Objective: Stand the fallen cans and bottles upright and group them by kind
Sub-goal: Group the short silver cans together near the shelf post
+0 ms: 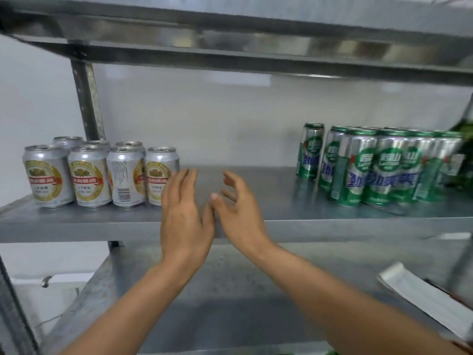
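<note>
Several short silver-and-gold cans (pixel 89 172) stand upright in a tight group at the left of the metal shelf (pixel 281 198). Several tall green-and-silver cans (pixel 378 167) stand upright together at the right, one of them (pixel 309 151) slightly apart behind the rest. My left hand (pixel 183 213) hovers at the shelf's front edge, fingers spread, just right of the nearest silver can. Beside it, thumbs nearly touching, my right hand (pixel 238 208) is open with curled fingers. Neither hand holds anything.
A dark green bottle-like shape (pixel 464 139) shows at the far right edge behind the green cans. An upper shelf (pixel 256 47) hangs overhead, with an upright post (pixel 87 98) at the left. On the lower shelf (pixel 230 290) lies a white flat package (pixel 422 295).
</note>
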